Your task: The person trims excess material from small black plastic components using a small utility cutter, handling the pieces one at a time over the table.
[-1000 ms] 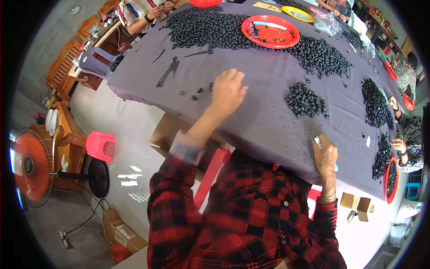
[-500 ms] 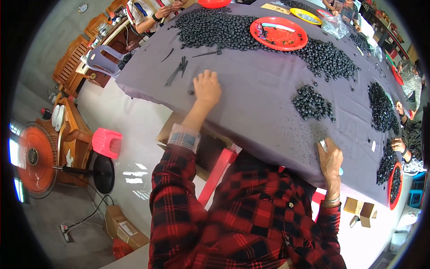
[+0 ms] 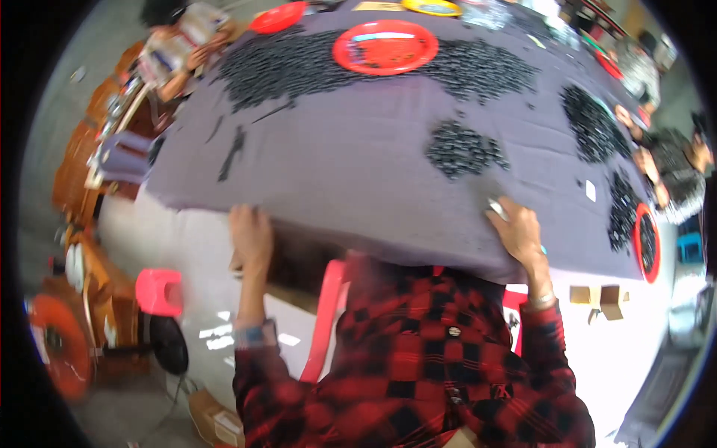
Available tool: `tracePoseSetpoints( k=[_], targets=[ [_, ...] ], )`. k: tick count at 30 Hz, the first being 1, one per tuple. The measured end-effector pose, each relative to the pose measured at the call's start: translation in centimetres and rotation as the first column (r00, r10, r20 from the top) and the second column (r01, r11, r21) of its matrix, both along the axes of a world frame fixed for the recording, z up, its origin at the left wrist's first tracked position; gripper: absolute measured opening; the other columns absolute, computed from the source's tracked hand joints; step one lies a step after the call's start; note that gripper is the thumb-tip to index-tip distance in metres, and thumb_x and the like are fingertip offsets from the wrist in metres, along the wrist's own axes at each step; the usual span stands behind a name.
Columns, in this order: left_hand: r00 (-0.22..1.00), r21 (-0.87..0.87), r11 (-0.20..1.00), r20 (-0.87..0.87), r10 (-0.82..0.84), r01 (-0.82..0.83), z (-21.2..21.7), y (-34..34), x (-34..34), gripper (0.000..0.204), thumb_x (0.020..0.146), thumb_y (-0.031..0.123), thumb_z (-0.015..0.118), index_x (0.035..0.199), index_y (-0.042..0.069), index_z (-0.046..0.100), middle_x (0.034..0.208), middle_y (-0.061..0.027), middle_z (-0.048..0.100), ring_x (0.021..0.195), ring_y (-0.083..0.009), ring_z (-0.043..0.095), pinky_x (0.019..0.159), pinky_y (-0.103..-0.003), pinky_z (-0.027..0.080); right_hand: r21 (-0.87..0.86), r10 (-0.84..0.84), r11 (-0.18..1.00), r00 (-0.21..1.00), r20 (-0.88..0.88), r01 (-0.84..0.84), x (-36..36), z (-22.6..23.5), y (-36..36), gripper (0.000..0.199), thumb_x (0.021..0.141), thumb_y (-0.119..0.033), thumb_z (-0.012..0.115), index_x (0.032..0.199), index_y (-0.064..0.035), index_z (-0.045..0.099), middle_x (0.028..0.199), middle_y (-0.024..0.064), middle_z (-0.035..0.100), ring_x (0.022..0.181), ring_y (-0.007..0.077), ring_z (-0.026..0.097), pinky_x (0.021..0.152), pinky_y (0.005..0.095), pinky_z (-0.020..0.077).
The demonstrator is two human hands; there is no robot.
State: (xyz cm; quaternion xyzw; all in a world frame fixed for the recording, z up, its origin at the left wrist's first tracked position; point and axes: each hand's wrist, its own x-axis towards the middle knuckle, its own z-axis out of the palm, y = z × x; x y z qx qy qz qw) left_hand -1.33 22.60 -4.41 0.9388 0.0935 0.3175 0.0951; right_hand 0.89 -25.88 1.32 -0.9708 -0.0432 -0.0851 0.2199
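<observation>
Below and left of the left hand (image 3: 250, 231): a pink plastic stool (image 3: 158, 291) on the floor, well apart.

Left hand itself: no longer out on the tabletop as 0.5 s ago, but drawn back to the near hem of the purple-grey tablecloth (image 3: 358, 172). Fingers together and pointing up, touching the hanging edge. Too blurred to tell whether hooked around the cloth or only pressed against it. Nothing else visible in the hand.

Up and ahead of that hand, now well out of reach: a scatter of loose black pieces (image 3: 233, 153), left lying where the hand had been working.

Between the 2 hands: bare cloth near, a red plate (image 3: 385, 46) far ahead with broad spreads of black parts on both sides of it.

Just ahead and left of the right hand (image 3: 519, 228): 1 small pile of black parts (image 3: 463, 149), near but apart.

Right hand: at the same near edge as 1.0 s ago, palm down, loosely open, draped over the cloth's hem. A small pale piece (image 3: 495, 207) touching the fingertips, not visibly gripped.

Judged from this: both hands at the cloth's edge, neither on the black parts, sorting paused.
</observation>
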Motion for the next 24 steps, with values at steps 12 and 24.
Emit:
tracePoseSetpoints(
  k=[12,24],
  targets=[
    [0.993,-0.348,0.933,0.098,-0.065,0.095,2.2,-4.0,-2.4,0.025,0.087,0.015,0.067,0.078,-0.005,0.055,0.073,-0.0175,0.053,0.064,-0.0326,0.052,0.062,-0.042,0.042,0.150,-0.124,0.982,0.989,0.080,0.111,10.4,-0.1,-5.3,0.029,0.078,-0.025,0.070,0.099,-0.0055,0.064,0.082,0.0189,0.065,0.079,0.0375,0.064,0.070,0.0422,0.0485],
    [0.811,-0.682,0.532,0.158,-0.563,0.501,7.5,-20.1,3.8,0.029,0.088,0.012,0.067,0.070,0.003,0.046,0.066,0.0042,0.041,0.064,-0.0055,0.035,0.056,-0.024,0.033,-0.069,0.015,0.997,0.993,-0.113,-0.023,7.8,0.8,-1.0,0.029,0.075,-0.027,0.067,0.096,-0.0065,0.066,0.085,0.0206,0.067,0.083,0.0394,0.065,0.072,0.0474,0.0519]
  ],
)
